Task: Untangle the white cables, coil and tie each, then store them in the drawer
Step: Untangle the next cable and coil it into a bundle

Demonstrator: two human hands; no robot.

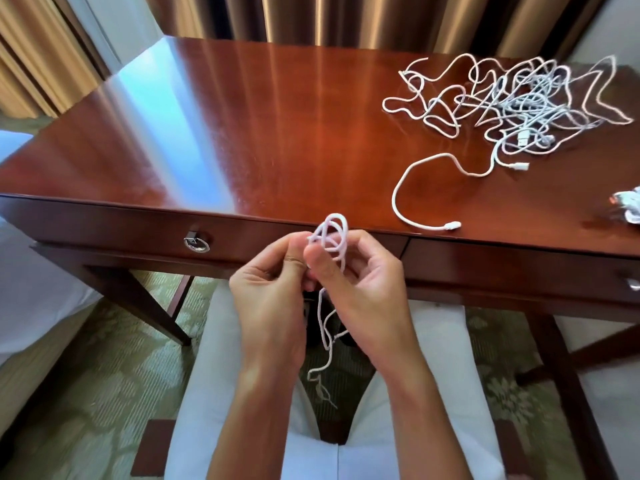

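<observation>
Both hands meet in front of the desk's front edge, over my lap. My left hand [273, 289] and my right hand [360, 282] pinch a small coil of white cable [332, 237] between thumbs and fingers. The cable's loose tail [323, 334] hangs down between my wrists toward the floor. A tangled pile of white cables [512, 102] lies on the desk top at the far right, with one strand [408, 206] trailing to the front edge. The left drawer, with a round metal pull [196, 242], is closed.
The glossy wooden desk [242, 140] fills the middle of the view. A small white bundle [628, 209] sits at the right edge. A second drawer pull [633, 284] shows at the right. Curtains hang behind, a bed at left, and I sit on a chair.
</observation>
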